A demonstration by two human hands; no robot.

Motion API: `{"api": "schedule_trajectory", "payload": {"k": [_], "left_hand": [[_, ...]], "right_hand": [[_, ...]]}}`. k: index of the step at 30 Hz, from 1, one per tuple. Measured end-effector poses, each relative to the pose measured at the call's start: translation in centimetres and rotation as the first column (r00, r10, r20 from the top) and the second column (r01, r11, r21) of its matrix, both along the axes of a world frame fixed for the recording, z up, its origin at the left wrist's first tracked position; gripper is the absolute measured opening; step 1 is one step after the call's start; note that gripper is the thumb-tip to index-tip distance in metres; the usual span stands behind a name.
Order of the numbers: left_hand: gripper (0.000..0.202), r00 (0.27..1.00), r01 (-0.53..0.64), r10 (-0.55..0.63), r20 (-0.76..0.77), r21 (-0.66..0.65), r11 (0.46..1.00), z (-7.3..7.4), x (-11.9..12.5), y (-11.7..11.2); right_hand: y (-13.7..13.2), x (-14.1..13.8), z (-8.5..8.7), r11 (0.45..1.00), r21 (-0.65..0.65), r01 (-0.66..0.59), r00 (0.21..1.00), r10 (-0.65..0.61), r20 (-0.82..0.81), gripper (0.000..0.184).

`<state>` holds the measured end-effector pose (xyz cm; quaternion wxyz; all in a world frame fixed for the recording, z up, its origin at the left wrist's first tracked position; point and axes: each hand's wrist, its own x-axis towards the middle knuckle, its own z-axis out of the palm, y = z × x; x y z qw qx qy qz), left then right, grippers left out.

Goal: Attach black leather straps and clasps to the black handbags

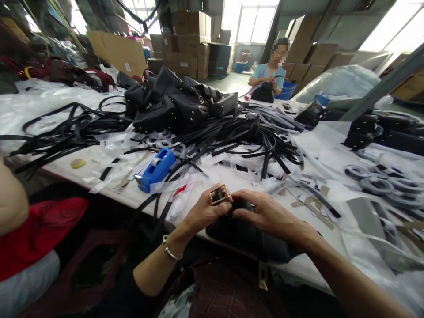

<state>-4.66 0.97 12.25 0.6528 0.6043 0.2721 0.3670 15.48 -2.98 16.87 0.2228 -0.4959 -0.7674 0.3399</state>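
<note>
A gold-coloured rectangular buckle (220,194) with dark leather in its frame is pinched in the fingers of my left hand (206,213). Just right of it, my right hand (266,213) has its thumb and fingers curled round dark leather at the top of a black handbag (240,238). The fingertips of both hands nearly meet there, and the exact grip of the right one is partly hidden. The bag lies at the table's front edge, below my hands.
A blue tape dispenser (155,170) stands left of my hands. Behind are black straps (228,137) and piled black bags (182,99). Grey rolls (377,183) lie right. A co-worker (270,77) handles a bag across the table; another person's arm (11,198) is at left.
</note>
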Motion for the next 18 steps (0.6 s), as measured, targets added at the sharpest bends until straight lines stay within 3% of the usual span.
{"api": "schedule_trajectory", "payload": {"k": [4,7,10,14,18], "left_hand": [[0.029,1.0,0.008,-0.008,0.028,0.003,1.0,0.8,-0.5,0.1],[0.044,0.995,0.041,-0.043,0.089,0.034,0.999,0.9,-1.1,0.4],[0.035,0.995,0.022,-0.031,0.091,0.096,0.995,1.0,-1.2,0.6],[0.03,0.999,0.018,-0.026,0.044,0.182,0.983,1.3,-0.8,0.3],[0.039,1.0,0.026,-0.025,-0.007,0.289,0.957,1.5,-0.5,-0.3]], "right_hand": [[0.2,-0.1,0.1,0.99,-0.12,0.073,0.987,-0.089,-0.133,0.016],[-0.2,0.9,0.2,0.959,-0.201,0.201,0.946,-0.243,-0.216,0.021],[-0.6,1.0,0.3,0.925,-0.271,0.266,0.886,-0.345,-0.31,0.029],[-0.4,0.0,-0.1,0.888,-0.344,0.305,0.775,-0.441,-0.453,0.035],[0.2,-1.3,-0.4,0.876,-0.403,0.265,0.71,-0.46,-0.533,0.035]]}}
